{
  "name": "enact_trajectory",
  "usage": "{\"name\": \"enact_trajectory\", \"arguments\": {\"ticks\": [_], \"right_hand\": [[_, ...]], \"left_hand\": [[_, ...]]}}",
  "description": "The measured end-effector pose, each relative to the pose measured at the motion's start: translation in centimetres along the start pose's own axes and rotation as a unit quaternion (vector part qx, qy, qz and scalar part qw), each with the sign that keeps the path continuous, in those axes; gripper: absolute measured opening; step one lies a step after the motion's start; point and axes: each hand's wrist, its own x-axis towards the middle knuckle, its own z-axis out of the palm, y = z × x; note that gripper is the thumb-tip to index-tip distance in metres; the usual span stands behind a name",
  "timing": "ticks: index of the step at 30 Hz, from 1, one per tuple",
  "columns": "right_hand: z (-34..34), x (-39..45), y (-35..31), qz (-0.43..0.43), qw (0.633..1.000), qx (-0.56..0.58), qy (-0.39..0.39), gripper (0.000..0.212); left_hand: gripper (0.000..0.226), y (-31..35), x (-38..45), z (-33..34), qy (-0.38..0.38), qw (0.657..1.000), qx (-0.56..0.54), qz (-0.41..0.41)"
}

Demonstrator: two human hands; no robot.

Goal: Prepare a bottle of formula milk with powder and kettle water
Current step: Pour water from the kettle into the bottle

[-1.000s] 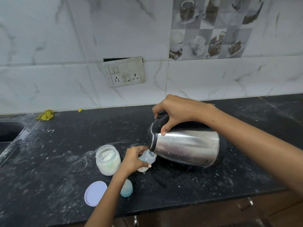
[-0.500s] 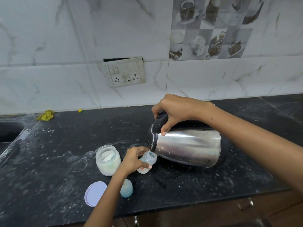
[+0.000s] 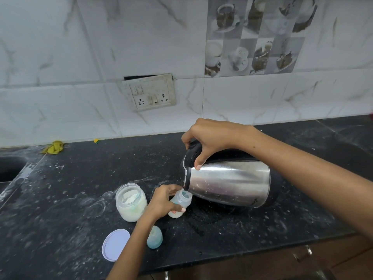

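Note:
My right hand [image 3: 210, 138] grips the black handle of a steel kettle [image 3: 230, 182], which is tipped almost flat with its spout over the mouth of a small clear baby bottle [image 3: 180, 205]. My left hand [image 3: 163, 203] holds that bottle upright on the black counter [image 3: 80, 178]; white powder or milk shows at its bottom. Left of the bottle stands an open jar of white powder [image 3: 131, 202]. The jar's pale lilac lid [image 3: 115, 244] lies flat near the front edge. A blue-green bottle cap [image 3: 154, 237] stands beside my left forearm.
A sink [image 3: 10, 166] is cut into the counter at the far left. A yellow rag [image 3: 53, 147] lies by the wall. A switch and socket plate [image 3: 150, 93] hangs on the tiled wall. Powder dust and wet marks cover the counter. Drawer handles [image 3: 302, 253] sit below the front edge.
The kettle has tipped slightly further and its spout has come down to the bottle's mouth. My left hand keeps the bottle in nearly the same spot.

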Motion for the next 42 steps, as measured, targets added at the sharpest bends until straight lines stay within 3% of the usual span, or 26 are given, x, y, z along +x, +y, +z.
{"name": "enact_trajectory", "arguments": {"ticks": [42], "right_hand": [[-0.59,-0.24,-0.45,-0.019,1.000,-0.018,-0.002,0.046]], "left_hand": [[0.062,-0.31,-0.32,0.37,0.010,1.000,-0.007,-0.006]]}}
